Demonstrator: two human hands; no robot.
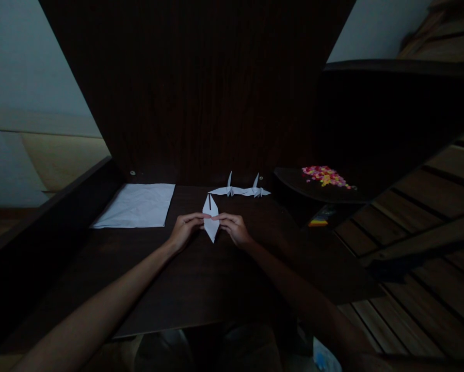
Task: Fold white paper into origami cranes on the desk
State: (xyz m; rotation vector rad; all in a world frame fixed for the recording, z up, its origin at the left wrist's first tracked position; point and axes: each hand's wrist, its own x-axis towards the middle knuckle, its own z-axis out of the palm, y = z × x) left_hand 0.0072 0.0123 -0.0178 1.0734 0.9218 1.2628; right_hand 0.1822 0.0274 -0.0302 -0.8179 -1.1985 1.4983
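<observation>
A folded white paper diamond (211, 228), split into two points at its far end, is held just over the dark desk. My left hand (186, 227) pinches its left edge, with the thumb reaching across the paper. From the other side my right hand (234, 228) grips the right edge in the same way, the thumbs almost meeting at the middle. Just beyond stand two folded white paper cranes (244, 191), side by side against the back panel. To the left lies a stack of white paper sheets (139, 205).
Small pink, red and yellow pieces (326, 176) lie heaped on a dark shelf (293, 182) at the right. Beneath it is a yellow-edged item (318, 223). A raised side board (49, 217) borders the desk (177, 299) on the left. Wooden slats (429, 299) show at the right.
</observation>
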